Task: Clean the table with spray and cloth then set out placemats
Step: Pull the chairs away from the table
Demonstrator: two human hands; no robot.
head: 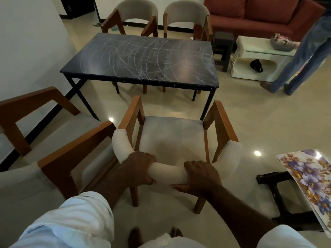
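Both my hands are curled round the padded top of the chair (172, 133) in front of me: my left hand (141, 169) wraps the cream backrest (167, 172) from the left, my right hand (200, 176) clasps it just beside, fingers over the top and thumb underneath. The chair faces the table (143, 58), which stands beyond its seat, well apart from my hands; its dark marbled top shows pale curved streaks across most of the surface. The placemats (308, 179), printed with purple and gold flowers, lie to my right, near my right forearm and apart from it, resting on a black stool (275, 192) and overhanging it. A second armchair (53, 140) sits close at my left. Two more chairs (136, 13) stand at the table's far side, and another person's legs (300, 56) are at the upper right.
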